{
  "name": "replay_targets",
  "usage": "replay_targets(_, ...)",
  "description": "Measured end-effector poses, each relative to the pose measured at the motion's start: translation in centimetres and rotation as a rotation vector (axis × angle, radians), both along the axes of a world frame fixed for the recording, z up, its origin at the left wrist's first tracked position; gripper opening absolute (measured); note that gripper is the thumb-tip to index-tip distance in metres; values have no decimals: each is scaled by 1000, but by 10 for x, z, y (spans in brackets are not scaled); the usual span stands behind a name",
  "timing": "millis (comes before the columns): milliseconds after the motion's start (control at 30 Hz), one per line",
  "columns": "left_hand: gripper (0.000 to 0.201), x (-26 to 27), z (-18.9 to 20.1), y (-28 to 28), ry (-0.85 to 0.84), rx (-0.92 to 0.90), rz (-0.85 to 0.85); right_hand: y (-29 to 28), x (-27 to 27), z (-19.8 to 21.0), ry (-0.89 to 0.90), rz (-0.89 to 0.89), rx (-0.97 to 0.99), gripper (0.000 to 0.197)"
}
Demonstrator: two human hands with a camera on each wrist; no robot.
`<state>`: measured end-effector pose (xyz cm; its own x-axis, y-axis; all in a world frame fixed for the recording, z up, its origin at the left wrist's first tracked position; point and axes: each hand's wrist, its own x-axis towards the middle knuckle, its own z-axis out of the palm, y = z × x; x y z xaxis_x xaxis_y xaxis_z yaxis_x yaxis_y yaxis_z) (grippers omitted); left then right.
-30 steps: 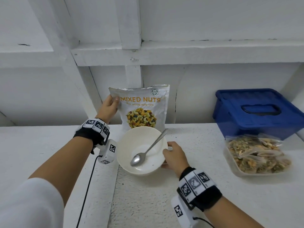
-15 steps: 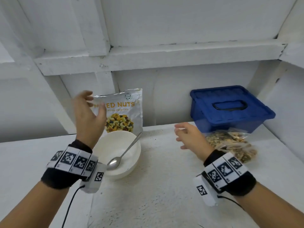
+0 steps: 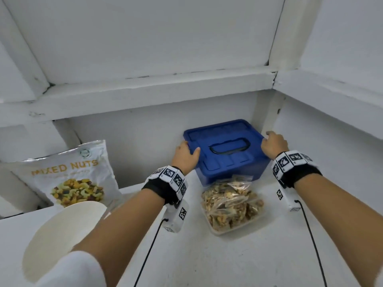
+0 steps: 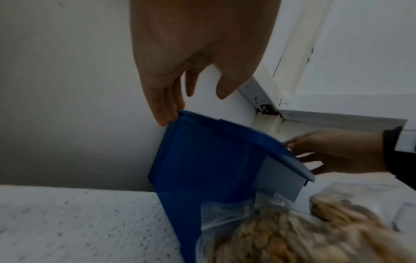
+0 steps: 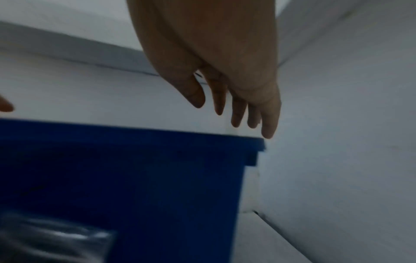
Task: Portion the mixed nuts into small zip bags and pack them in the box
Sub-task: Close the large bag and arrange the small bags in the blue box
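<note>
The blue lidded box [image 3: 226,150] stands shut against the back wall, near the right corner. My left hand [image 3: 187,155] rests on the lid's left edge, thumb lying on top; in the left wrist view its straight fingers [image 4: 167,113] touch the lid corner of the box [image 4: 209,160]. My right hand [image 3: 273,143] is at the lid's right edge, and its fingers [image 5: 236,113] hang straight just over the box's corner [image 5: 135,178]. In front of the box, a clear tray [image 3: 260,217] holds several filled zip bags [image 3: 230,201] of nuts. Neither hand holds anything.
A silver Mixed Nuts pouch [image 3: 72,177] leans on the back wall at the left. Before it stands a white bowl [image 3: 60,230], partly hidden by my left arm. A white ledge [image 3: 145,90] overhangs the shelf, and the right wall is close to the box.
My left hand let go of the nuts pouch and my right hand left the bowl. Both moved right to the edges of the blue box's lid, and the view turned right.
</note>
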<state>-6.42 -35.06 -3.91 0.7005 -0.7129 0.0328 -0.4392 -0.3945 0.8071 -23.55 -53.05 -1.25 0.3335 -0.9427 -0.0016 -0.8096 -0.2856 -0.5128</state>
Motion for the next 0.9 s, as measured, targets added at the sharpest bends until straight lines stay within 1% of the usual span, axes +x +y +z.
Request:
replay_targets(67, 47, -1, -8, -11, 111, 22, 5, -15, -8, -11, -18, -54, 93, 43)
replay_targets(167, 38, 3, -16, -20, 310, -38, 43, -28, -11, -24, -159, -111, 254, 40)
replay_targets(233, 27, 6, -16, -20, 402, -62, 58, -33, -13, -32, -250, -136, 278, 37)
replay_targets(300, 27, 11, -14, -17, 454, -80, 76, -27, -13, -33, -294, -103, 276, 32)
replay_targets(333, 31, 13, -9, -12, 460, -95, 85, -18, -12, -29, -334, -83, 294, 30)
replay_targets(400, 40, 18, 2, -1, 415, -121, 88, -5, -11, -23, -420, -44, 315, 27)
replay_targets(467, 47, 19, 17, 15, 391, -137, 96, 7, -10, -15, -466, 14, 310, 24)
replay_targets(567, 45, 15, 31, 45, 399, -197, 93, 25, -10, -5, -524, 115, 306, 22)
replay_targets(700, 36, 1, 40, 90, 425, -268, 81, 49, -19, 0, -535, 231, 298, 15)
replay_targets(800, 37, -10, 42, 121, 405, -306, 109, 67, -28, 0, -481, 310, 247, 11)
replay_targets(900, 40, -22, 47, 151, 378, -342, 127, 88, -36, 3, -527, 366, 246, 9)
